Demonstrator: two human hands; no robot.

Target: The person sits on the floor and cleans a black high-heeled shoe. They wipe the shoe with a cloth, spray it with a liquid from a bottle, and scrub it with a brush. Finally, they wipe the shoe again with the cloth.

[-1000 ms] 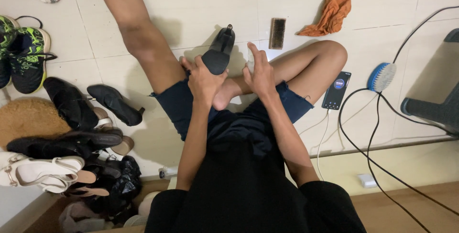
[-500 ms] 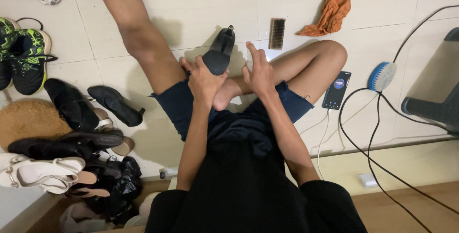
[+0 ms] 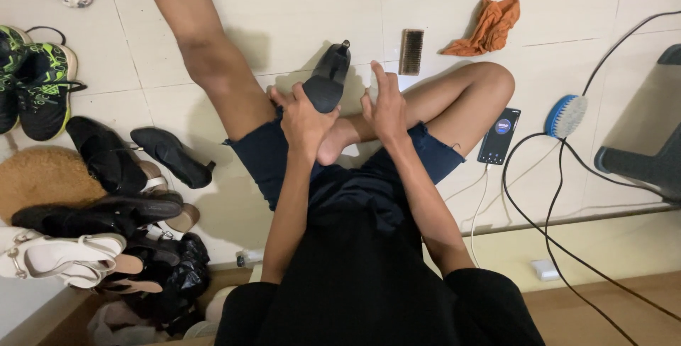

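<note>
Left hand [image 3: 301, 120] grips black leather high-heeled shoe [image 3: 328, 78] by its toe; right hand [image 3: 385, 108] wide, empty, beside it. Wooden bristle brush [image 3: 411, 51] and orange cloth [image 3: 489, 25] lie unused on the floor tiles: polishing not yet begun.

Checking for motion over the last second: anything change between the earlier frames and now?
No visible change. The left hand keeps holding the black shoe by its near end, and the right hand stays open beside it, not touching it as far as I can tell. The brush, orange cloth and phone lie where they were on the tiled floor.
</note>
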